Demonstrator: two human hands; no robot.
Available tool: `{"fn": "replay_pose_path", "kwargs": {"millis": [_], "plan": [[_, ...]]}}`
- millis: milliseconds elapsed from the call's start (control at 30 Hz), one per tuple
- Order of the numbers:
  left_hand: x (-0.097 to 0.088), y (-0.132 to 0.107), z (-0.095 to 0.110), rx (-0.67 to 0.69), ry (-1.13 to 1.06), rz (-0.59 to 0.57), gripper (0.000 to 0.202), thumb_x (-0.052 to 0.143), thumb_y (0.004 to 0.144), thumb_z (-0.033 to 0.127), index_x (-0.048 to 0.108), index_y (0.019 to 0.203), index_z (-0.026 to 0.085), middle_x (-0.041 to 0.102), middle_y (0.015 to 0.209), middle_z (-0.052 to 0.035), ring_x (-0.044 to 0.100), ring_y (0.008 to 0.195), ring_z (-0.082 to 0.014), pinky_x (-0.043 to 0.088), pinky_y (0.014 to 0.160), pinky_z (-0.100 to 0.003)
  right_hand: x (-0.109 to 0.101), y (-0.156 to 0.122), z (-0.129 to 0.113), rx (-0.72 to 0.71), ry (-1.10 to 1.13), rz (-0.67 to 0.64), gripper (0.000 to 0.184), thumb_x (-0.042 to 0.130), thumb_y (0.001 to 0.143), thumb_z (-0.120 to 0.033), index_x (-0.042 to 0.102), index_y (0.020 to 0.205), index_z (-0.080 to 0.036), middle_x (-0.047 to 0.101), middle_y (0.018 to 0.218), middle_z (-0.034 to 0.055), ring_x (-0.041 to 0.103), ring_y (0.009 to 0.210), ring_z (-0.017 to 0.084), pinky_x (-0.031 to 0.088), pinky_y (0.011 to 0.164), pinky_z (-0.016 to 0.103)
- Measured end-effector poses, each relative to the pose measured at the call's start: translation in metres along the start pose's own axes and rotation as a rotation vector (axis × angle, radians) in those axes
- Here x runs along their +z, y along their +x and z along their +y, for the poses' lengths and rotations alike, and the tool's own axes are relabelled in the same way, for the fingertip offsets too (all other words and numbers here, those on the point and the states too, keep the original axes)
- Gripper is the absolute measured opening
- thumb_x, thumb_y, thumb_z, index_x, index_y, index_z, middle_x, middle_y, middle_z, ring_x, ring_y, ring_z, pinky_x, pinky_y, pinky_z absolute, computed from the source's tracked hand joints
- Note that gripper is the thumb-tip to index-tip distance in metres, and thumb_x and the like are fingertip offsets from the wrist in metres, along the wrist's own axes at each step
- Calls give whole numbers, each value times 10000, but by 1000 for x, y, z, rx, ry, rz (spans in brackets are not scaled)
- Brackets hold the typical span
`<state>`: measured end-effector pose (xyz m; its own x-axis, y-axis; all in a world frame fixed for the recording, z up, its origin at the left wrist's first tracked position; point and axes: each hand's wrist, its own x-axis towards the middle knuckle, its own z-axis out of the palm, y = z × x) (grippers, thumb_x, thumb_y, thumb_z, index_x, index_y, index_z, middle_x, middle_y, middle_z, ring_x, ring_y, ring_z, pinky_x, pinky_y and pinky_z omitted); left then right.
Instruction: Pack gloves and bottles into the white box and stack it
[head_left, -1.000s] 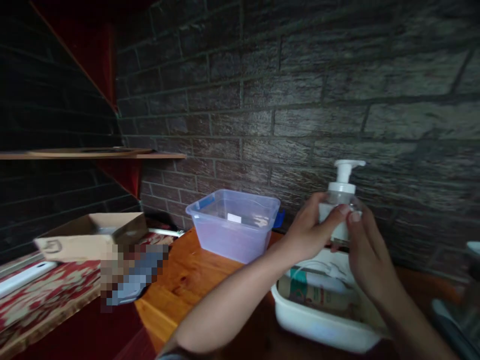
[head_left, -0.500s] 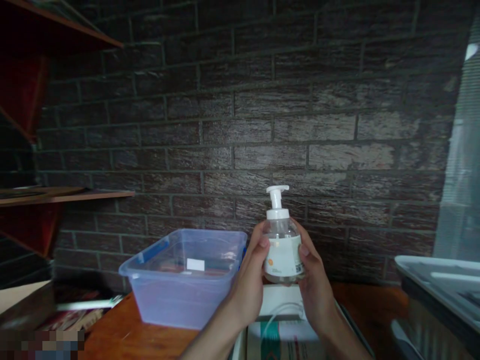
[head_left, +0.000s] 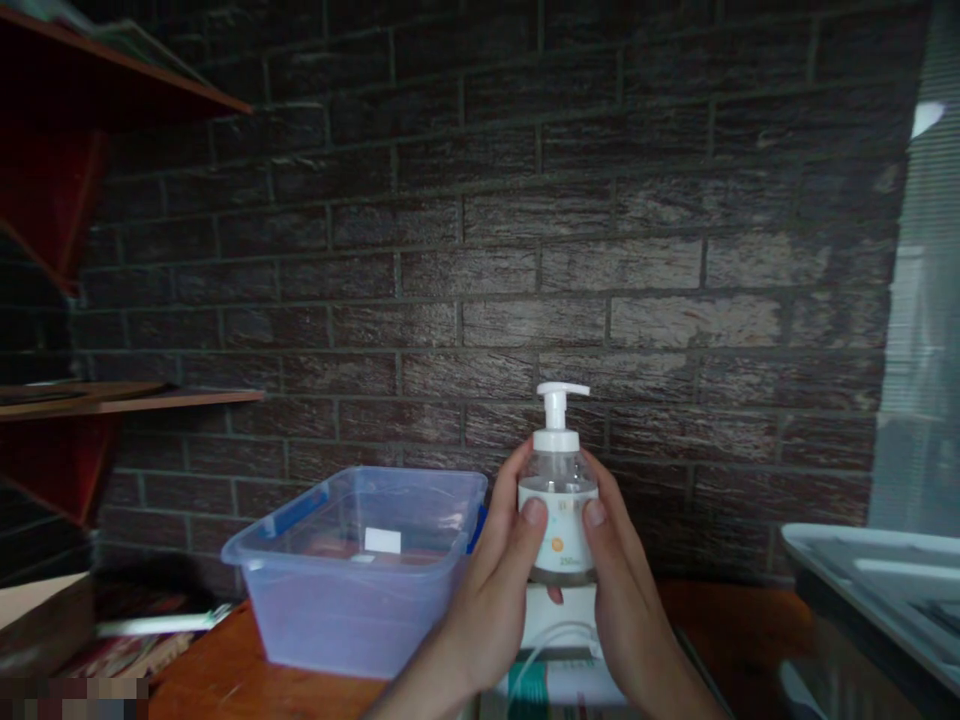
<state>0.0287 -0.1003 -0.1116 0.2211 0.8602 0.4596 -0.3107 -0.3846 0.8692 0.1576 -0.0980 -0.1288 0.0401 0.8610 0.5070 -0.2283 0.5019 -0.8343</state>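
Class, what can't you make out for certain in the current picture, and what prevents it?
In the head view:
- Pump bottle: sides partly covered by the left hand and right hand; back faces away.
- Label: finest print too small.
- Green-striped package: cut off by the bottom edge.
- Brown box: cut off by the left edge.

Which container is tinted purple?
The translucent tub left of the left hand; the cardboard box is brown, the container below the bottle white, the container at far right pale-topped.
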Motion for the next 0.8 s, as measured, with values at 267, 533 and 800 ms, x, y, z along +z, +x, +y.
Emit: {"fn": "replay_pose_path", "kwargs": {"millis": [267,533,800], "plan": [[3,7,-8,77,-117,1,532,562,998,486,514,1508,343,486,1603,-38,449,1466,-324,401,1187,-449,-3,14,11,-78,220,39,500,477,991,-636,631,1357,-331,734,1303,51,704,1171,298,586,951,430],[2,10,-5,118,-100,-48,584,708,923,382,547,1483,359,510,1584,-50,492,1433,-351,388,1196,-473,-8,13,-1,-75,104,119,568,502,986,-644,610,1397,-267,749,1262,80,738,1049,292,603,844,391],[1,3,-13,104,16,6,571,674,938,461,547,1455,255,632,1436,-100,587,1303,-338,477,1085,-428,-3,4,-2,-123,-3,12,600,577,947,-646,600,1398,-251,778,1147,73,745,921,253,597,758,323]]}}
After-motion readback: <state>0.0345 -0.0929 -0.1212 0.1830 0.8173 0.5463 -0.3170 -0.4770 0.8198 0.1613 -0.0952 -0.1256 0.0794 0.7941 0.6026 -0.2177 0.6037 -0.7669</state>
